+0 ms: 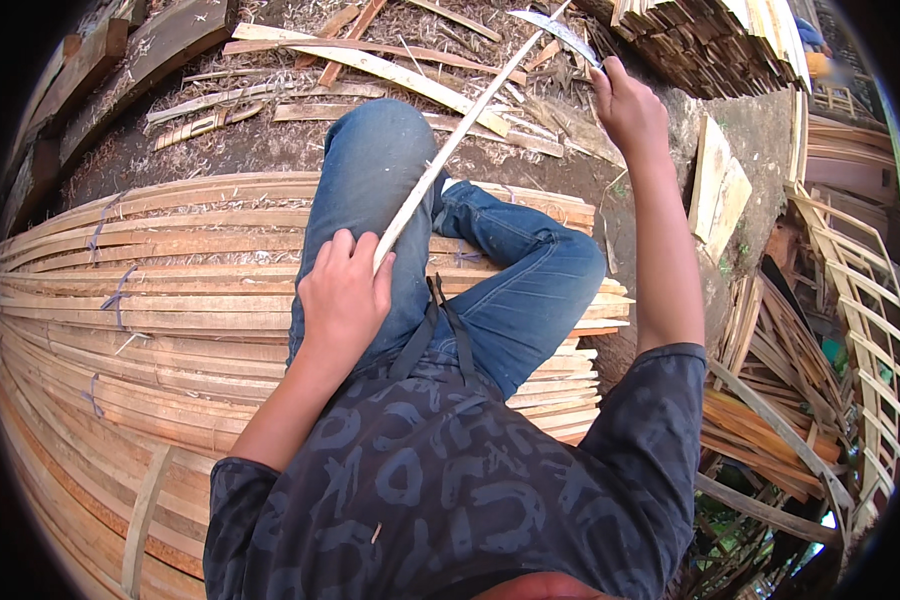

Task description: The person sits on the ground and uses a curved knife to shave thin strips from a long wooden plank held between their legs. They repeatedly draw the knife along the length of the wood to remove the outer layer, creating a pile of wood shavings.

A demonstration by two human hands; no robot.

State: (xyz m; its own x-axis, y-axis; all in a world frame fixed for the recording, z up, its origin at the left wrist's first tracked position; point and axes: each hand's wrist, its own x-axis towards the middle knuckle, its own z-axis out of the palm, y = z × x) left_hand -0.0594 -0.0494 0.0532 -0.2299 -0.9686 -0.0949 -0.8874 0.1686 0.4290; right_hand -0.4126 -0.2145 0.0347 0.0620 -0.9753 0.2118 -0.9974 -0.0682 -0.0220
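My left hand (345,295) is closed round the near end of a long, thin pale wooden strip (460,135), above my left thigh. From there the strip slants up and to the right, past my knee toward the far edge of the view. My right hand (632,108), arm stretched out, grips a knife (562,33) with a curved, silvery blade. The blade crosses the strip near its far end; whether the edge touches the wood I cannot tell. Most of the knife's handle is hidden in my fingers.
I sit on bundled wooden slats (150,290) tied with bluish string. Offcuts (390,75) and shavings litter the ground ahead. Thick beams (150,50) stand far left, a slat stack (705,45) far right. A ladder-like wooden frame (860,310) and loose boards (770,400) lie right.
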